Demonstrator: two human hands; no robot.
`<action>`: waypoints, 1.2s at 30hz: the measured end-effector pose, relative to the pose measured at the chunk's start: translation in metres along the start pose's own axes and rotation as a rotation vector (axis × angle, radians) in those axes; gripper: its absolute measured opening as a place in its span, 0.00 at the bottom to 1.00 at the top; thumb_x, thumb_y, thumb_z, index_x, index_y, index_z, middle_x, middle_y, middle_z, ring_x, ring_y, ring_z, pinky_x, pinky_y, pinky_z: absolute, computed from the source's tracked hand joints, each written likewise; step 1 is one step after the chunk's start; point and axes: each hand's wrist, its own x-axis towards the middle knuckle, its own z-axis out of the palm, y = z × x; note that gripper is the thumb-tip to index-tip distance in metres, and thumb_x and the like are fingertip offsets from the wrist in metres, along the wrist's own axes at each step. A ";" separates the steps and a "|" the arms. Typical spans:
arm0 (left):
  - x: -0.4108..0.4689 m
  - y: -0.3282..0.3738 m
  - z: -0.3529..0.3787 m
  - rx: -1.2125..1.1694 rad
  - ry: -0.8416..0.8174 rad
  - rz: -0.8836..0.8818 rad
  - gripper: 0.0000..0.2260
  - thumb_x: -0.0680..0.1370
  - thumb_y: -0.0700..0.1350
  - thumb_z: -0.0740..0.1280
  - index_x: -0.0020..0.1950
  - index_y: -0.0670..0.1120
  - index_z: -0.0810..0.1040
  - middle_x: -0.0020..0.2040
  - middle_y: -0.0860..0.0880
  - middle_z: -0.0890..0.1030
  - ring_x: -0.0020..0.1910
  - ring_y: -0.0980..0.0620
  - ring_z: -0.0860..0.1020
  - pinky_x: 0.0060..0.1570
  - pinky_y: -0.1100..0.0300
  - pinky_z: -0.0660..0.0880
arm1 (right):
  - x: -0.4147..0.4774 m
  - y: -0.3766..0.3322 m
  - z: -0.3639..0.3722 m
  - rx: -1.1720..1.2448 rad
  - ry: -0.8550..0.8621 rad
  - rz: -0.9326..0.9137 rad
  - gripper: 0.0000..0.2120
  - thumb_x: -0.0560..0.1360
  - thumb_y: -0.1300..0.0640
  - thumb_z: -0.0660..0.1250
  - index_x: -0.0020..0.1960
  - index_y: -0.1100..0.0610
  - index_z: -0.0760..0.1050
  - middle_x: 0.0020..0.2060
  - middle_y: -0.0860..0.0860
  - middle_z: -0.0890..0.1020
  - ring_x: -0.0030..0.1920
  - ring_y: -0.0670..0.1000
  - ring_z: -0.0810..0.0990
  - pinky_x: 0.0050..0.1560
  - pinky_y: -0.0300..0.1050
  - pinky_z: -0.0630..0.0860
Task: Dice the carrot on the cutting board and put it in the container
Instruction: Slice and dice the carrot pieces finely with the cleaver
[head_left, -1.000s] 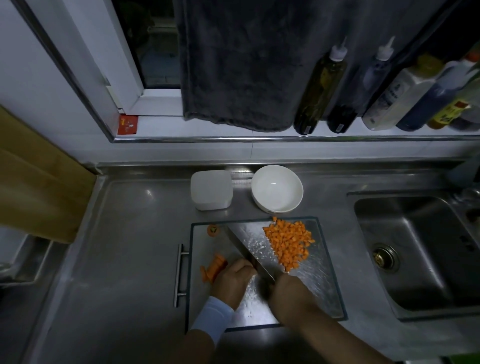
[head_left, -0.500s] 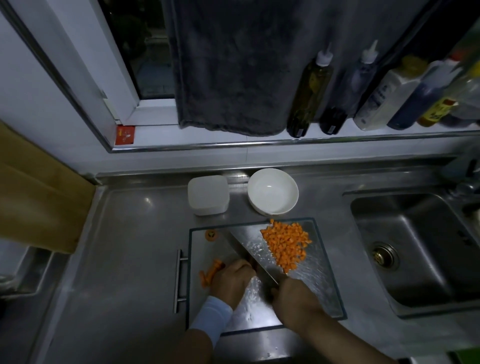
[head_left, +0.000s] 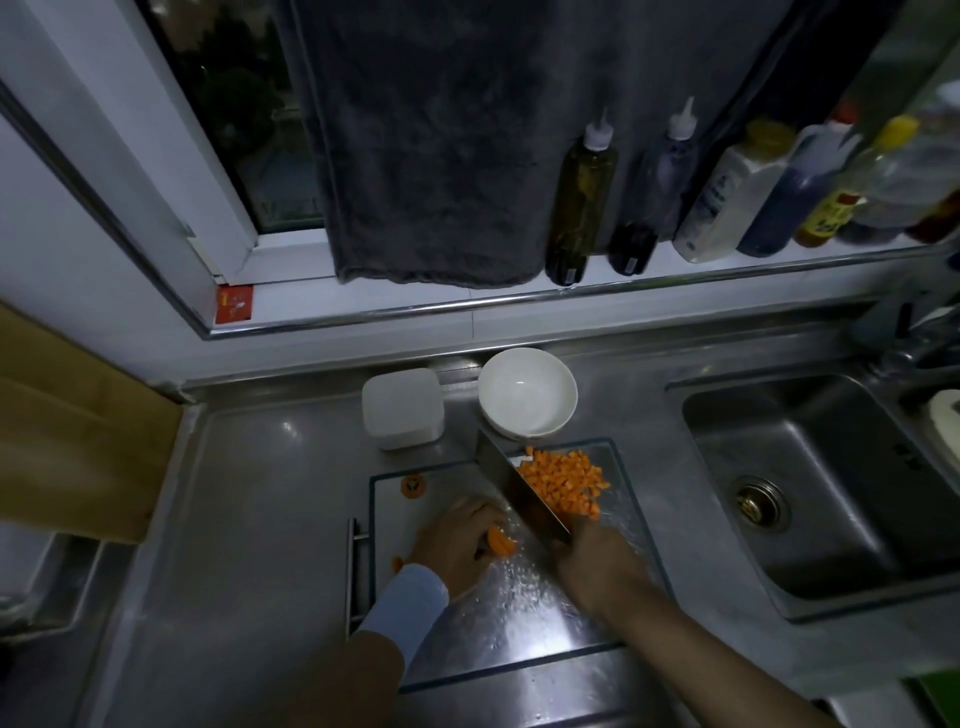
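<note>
On the cutting board, my left hand curls shut over the last carrot pieces, pinning them so they cannot roll. My right hand is closed round the cleaver handle, the blade angled between the uncut pieces and the diced heap on its far right, keeping that clear. Just beyond the board's far edge, the white bowl and the lidded container wait.

knife handle: hidden inside right hand | carrot pieces: mostly covered by left hand, count unclear | bottle labels: blurred, unreadable | sink: cut off at right edge | white object: possibly soap, cropped
</note>
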 end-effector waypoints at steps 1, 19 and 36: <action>0.001 0.001 0.000 0.021 -0.022 -0.004 0.15 0.74 0.45 0.68 0.60 0.54 0.75 0.60 0.56 0.74 0.60 0.57 0.71 0.59 0.67 0.65 | -0.001 0.002 0.001 -0.002 -0.002 0.004 0.13 0.78 0.49 0.61 0.59 0.54 0.75 0.54 0.55 0.82 0.54 0.56 0.80 0.51 0.45 0.76; -0.024 0.018 0.018 0.096 0.148 -0.097 0.12 0.75 0.51 0.66 0.58 0.54 0.76 0.61 0.57 0.71 0.57 0.57 0.72 0.53 0.70 0.63 | -0.007 0.006 0.022 0.004 -0.017 -0.004 0.13 0.80 0.46 0.60 0.58 0.51 0.75 0.55 0.52 0.82 0.55 0.54 0.81 0.54 0.45 0.76; -0.020 0.022 0.016 0.155 0.141 -0.140 0.12 0.80 0.55 0.58 0.54 0.55 0.79 0.54 0.61 0.78 0.48 0.61 0.75 0.45 0.67 0.60 | -0.019 -0.003 0.026 -0.143 0.048 -0.061 0.12 0.79 0.50 0.59 0.59 0.51 0.75 0.53 0.52 0.82 0.53 0.54 0.82 0.53 0.44 0.76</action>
